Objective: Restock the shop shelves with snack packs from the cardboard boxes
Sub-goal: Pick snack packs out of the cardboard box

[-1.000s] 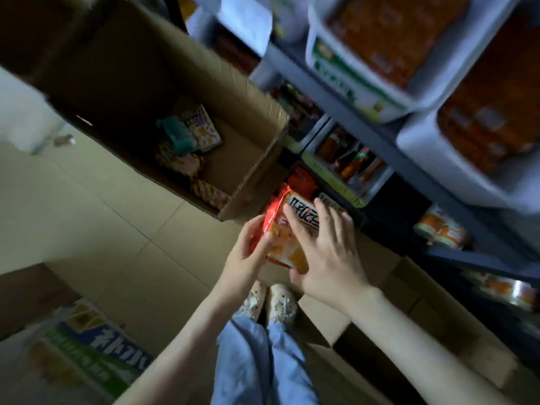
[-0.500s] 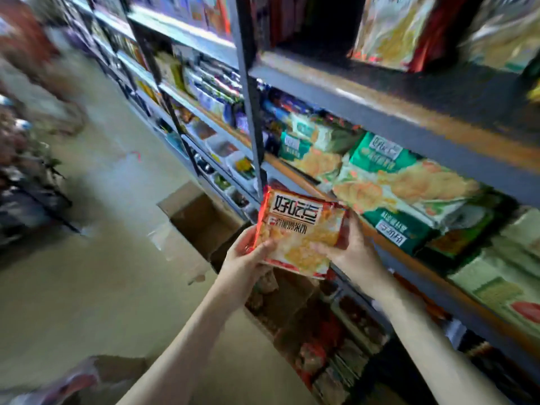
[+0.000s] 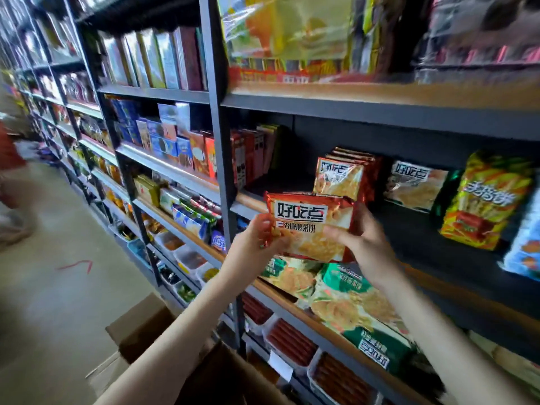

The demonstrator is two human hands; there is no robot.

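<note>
Head view: gripping red snack pack (image 3: 309, 226) with left hand (image 3: 257, 244) and right hand (image 3: 365, 244), nearing matching stack (image 3: 344, 176) on shelf (image 3: 438, 276), risking toppling it if shoved in.

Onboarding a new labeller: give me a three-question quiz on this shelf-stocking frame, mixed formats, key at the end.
1. True or false: both hands hold the red foil snack pack with the white label.
2. Multiple choice: the standing row of matching red packs on the shelf lies where, relative to the held pack? A) directly below B) above and behind C) far left
3. Fill in: the packs on the shelf below the held pack are mostly ____ in colour.

Key:
1. True: the left hand grips its left edge, the right hand its right side.
2. B
3. green
</note>
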